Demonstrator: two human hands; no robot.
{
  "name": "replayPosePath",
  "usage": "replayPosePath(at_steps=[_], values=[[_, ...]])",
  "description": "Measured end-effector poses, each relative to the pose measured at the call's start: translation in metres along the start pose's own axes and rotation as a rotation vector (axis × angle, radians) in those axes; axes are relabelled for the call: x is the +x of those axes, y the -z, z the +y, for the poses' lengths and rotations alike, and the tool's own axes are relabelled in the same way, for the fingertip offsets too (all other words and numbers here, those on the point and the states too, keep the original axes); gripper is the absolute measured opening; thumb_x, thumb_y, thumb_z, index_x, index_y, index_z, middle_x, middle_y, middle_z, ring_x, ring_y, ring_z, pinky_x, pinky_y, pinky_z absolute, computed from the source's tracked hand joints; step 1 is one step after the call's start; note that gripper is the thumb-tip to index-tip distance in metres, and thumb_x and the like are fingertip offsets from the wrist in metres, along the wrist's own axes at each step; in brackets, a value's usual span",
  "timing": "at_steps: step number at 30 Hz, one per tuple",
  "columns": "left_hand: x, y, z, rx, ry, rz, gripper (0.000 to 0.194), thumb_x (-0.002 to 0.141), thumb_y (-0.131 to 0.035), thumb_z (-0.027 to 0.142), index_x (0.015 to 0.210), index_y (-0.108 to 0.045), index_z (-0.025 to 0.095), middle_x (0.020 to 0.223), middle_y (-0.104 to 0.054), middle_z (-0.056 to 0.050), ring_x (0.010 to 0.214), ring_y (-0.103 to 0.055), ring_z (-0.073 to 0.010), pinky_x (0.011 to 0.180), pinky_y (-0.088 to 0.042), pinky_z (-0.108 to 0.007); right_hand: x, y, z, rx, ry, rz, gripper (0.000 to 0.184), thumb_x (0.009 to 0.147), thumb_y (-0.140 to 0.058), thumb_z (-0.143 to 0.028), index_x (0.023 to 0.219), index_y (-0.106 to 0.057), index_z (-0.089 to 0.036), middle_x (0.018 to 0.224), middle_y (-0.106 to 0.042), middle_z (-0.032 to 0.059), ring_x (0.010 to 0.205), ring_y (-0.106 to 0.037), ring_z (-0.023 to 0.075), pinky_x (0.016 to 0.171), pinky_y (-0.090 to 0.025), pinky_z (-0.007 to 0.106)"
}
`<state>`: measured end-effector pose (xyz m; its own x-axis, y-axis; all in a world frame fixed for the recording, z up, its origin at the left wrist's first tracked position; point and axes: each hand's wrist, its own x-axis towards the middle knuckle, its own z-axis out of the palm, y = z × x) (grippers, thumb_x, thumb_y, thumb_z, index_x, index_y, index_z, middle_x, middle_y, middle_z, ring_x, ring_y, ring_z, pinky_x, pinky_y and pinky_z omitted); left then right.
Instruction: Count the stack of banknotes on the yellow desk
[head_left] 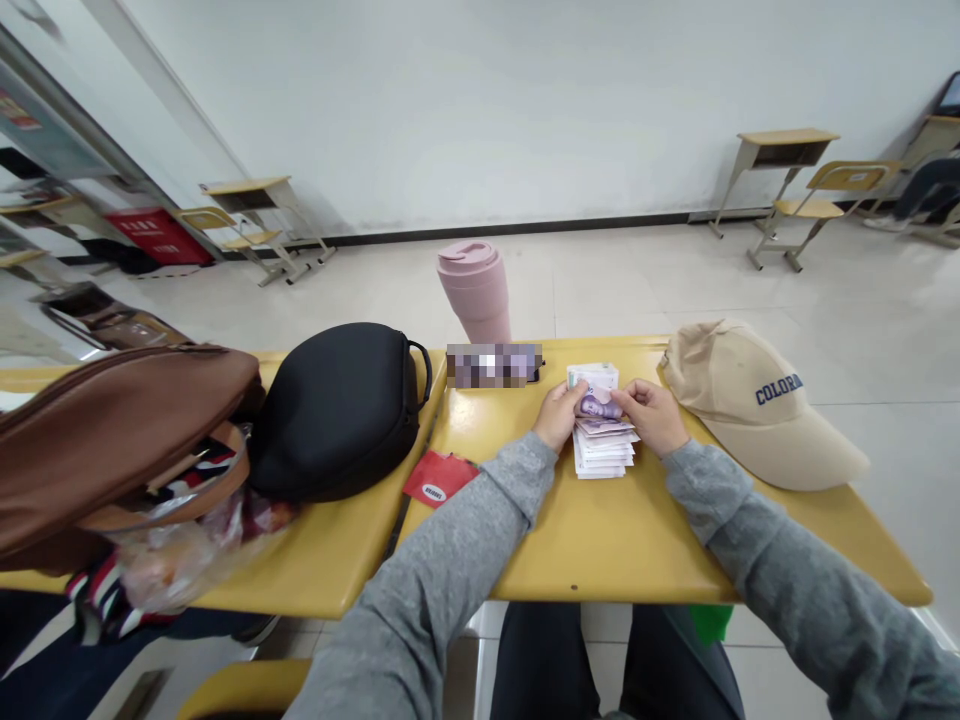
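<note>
My left hand (559, 413) is closed on the left side of a bundle of banknotes (598, 402), thumb on top. Pinching the right edge of the top purple note is my right hand (654, 412). Just below, a fanned pile of banknotes (604, 456) lies on the yellow desk (622, 550); whether it is apart from the held notes I cannot tell. A beige cap (757, 405) with dark lettering sits right of my right hand. Left of my left hand lies a blurred-out object (491, 367), and a pink tumbler (476, 290) stands behind it.
A red packet (440, 478) lies near my left forearm. On the adjoining desk are a black rounded case (341, 410), a brown bag (127, 440) and a clear plastic bag (180, 560). School desks and chairs stand along the white wall (525, 110).
</note>
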<state>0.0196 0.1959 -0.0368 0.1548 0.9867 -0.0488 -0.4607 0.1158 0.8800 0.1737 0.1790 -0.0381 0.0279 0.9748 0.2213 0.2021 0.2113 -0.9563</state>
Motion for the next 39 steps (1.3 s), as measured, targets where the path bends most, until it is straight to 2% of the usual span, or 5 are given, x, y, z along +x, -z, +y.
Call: replayPosePath(at_steps=[6, 12, 20, 32, 39], values=[[0.001, 0.001, 0.0, -0.012, -0.022, 0.046, 0.038, 0.062, -0.072, 0.047, 0.078, -0.064, 0.013, 0.073, -0.068, -0.004, 0.07, -0.061, -0.0153, 0.072, -0.045, -0.028, -0.004, -0.002, -0.009, 0.089, 0.032, -0.043, 0.033, 0.074, -0.065, -0.046, 0.063, -0.053, -0.017, 0.053, -0.051, -0.003, 0.049, -0.043, 0.0095, 0.049, -0.034, 0.024], [0.0, 0.001, 0.001, -0.011, -0.027, 0.043, 0.039, 0.061, -0.072, 0.048, 0.079, -0.064, 0.014, 0.07, -0.067, -0.003, 0.069, -0.062, -0.0159, 0.07, -0.045, -0.028, -0.007, -0.002, -0.015, 0.178, 0.016, -0.092, 0.031, 0.074, -0.064, -0.045, 0.067, -0.053, -0.017, 0.052, -0.048, -0.0046, 0.047, -0.038, 0.0083, 0.047, -0.03, 0.024], [0.002, 0.002, -0.002, -0.021, -0.002, 0.055, 0.041, 0.06, -0.074, 0.047, 0.08, -0.065, 0.013, 0.071, -0.067, -0.003, 0.066, -0.061, -0.015, 0.069, -0.045, -0.028, -0.007, -0.003, -0.015, 0.17, 0.007, -0.105, 0.031, 0.075, -0.063, -0.046, 0.068, -0.053, -0.017, 0.05, -0.045, -0.0053, 0.045, -0.035, 0.0079, 0.045, -0.027, 0.024], [0.0, 0.001, 0.0, 0.004, -0.002, 0.047, 0.041, 0.06, -0.073, 0.048, 0.08, -0.065, 0.013, 0.07, -0.068, -0.004, 0.067, -0.061, -0.0155, 0.069, -0.046, -0.028, -0.008, -0.003, -0.016, 0.127, 0.007, -0.097, 0.034, 0.073, -0.063, -0.05, 0.068, -0.053, -0.018, 0.05, -0.045, -0.005, 0.045, -0.036, 0.0086, 0.045, -0.029, 0.024], [0.001, 0.002, 0.0, 0.005, 0.002, 0.045, 0.041, 0.06, -0.073, 0.048, 0.079, -0.064, 0.013, 0.07, -0.067, -0.003, 0.065, -0.06, -0.0144, 0.069, -0.045, -0.028, -0.008, -0.003, -0.015, 0.137, 0.012, -0.108, 0.031, 0.075, -0.063, -0.046, 0.069, -0.054, -0.017, 0.052, -0.046, -0.0046, 0.047, -0.037, 0.0082, 0.047, -0.028, 0.023]])
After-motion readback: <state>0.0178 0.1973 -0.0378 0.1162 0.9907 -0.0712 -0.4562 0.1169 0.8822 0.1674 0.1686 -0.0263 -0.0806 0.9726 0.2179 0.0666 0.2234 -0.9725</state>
